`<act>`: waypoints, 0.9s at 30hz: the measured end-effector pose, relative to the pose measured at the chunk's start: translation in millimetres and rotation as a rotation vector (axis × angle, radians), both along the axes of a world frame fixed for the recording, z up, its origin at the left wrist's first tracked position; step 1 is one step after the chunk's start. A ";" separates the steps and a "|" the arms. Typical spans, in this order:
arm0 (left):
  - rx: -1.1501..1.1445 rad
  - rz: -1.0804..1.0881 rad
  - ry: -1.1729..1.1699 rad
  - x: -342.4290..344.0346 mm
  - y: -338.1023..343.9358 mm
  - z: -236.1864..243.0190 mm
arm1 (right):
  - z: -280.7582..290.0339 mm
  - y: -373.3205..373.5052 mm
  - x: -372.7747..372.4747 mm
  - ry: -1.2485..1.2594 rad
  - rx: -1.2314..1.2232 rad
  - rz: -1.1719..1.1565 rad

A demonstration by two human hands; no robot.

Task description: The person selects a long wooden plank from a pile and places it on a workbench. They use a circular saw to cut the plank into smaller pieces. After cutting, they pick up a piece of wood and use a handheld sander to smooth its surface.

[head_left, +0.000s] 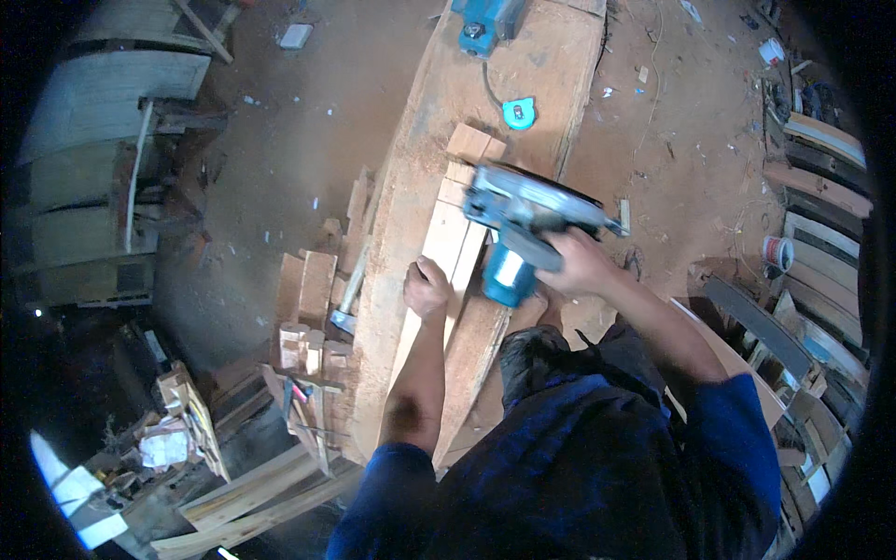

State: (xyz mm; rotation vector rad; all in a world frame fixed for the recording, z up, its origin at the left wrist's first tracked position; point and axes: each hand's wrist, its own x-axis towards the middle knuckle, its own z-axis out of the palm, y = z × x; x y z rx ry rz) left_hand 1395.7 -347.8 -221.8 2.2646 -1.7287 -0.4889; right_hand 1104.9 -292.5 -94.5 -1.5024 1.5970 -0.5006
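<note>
In my right hand [582, 265] is a teal and black circular saw [530, 202], held by its handle and tilted over the right side of the workbench. Its outline is slightly blurred. My left hand [427, 287] is closed, fingers curled at pale wooden boards [445, 230] lying lengthwise side by side on the bench; the exact grip is partly hidden. The saw hangs close to the far part of these boards, and whether its blade touches them cannot be seen. Short wood blocks [469, 142] sit at the boards' far end.
Further along the workbench [401, 177] lie a turquoise tape measure [519, 113] and a teal power tool [478, 35]. A hammer [343, 322] and wood offcuts [318, 285] are left of the bench. Stacked planks [821, 191] and a white bucket [777, 251] stand at the right.
</note>
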 end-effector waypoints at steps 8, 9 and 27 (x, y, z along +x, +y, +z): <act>-0.222 -0.412 0.135 -75.7 -138.1 14.4 | 40.8 132.9 -95.0 0.235 0.222 -0.104; -0.145 -0.469 0.111 -98.6 -160.0 17.8 | 45.1 148.7 -102.6 0.275 0.257 -0.160; -0.053 -0.055 0.768 -38.1 -149.4 65.2 | 23.3 224.8 -142.7 0.057 0.009 -0.681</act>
